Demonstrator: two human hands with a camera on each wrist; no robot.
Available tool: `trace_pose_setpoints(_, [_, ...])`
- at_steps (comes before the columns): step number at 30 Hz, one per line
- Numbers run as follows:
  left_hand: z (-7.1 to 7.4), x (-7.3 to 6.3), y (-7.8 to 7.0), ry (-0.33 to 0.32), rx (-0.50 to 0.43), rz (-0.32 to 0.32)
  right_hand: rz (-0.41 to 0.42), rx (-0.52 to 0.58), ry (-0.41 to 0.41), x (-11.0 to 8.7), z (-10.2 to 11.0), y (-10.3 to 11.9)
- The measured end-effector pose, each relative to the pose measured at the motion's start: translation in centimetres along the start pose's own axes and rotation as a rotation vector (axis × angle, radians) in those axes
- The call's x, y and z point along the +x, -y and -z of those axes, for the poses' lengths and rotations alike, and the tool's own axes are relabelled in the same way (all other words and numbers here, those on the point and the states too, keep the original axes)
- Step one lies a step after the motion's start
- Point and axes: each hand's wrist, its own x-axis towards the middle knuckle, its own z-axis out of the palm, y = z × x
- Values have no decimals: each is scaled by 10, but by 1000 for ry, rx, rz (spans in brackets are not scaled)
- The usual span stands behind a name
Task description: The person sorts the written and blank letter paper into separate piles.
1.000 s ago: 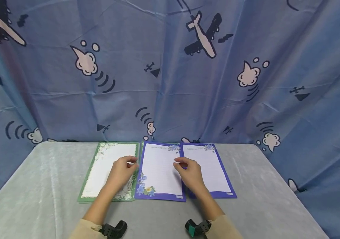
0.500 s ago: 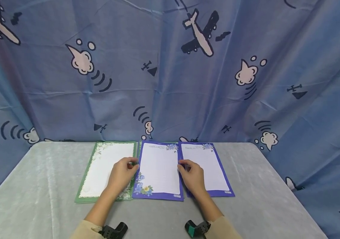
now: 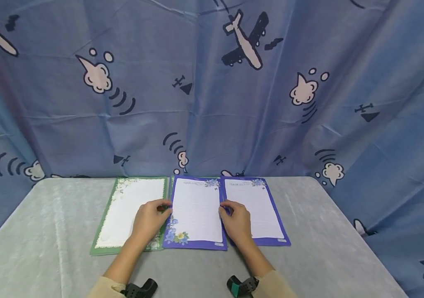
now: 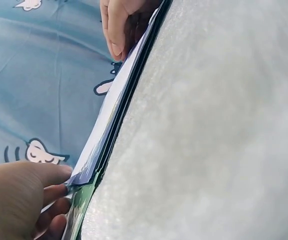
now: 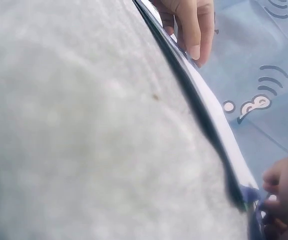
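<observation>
A sheet of letter paper with a purple border and blue flowers lies in the middle. My left hand pinches its left edge; in the left wrist view that hand's thumb rests on top and the other fingers sit at the side. At the opposite edge, my right hand pinches the same sheet between thumb and fingers. A green-bordered sheet lies to the left, partly under my left hand and forearm. To the right is another purple-bordered sheet, its left side partly hidden by my right hand.
The sheets lie on a table with a pale grey cloth. Behind it hangs a blue curtain printed with planes and clouds. A black device is strapped at the left wrist, a similar device at the right.
My right hand's fingertips have moved from over the middle sheet out to its right edge. The left hand stays at the left edge. The head view has turned slightly right.
</observation>
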Motion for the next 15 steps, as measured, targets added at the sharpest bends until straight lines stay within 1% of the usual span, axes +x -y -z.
trace_pose_setpoints(6, [0,0,-2,1,6,-5,-12,-1,11,0,-1,1])
trace_pose_setpoints(15, [0,-1,-3,13,16,-9,-13,26,28,0,0,1])
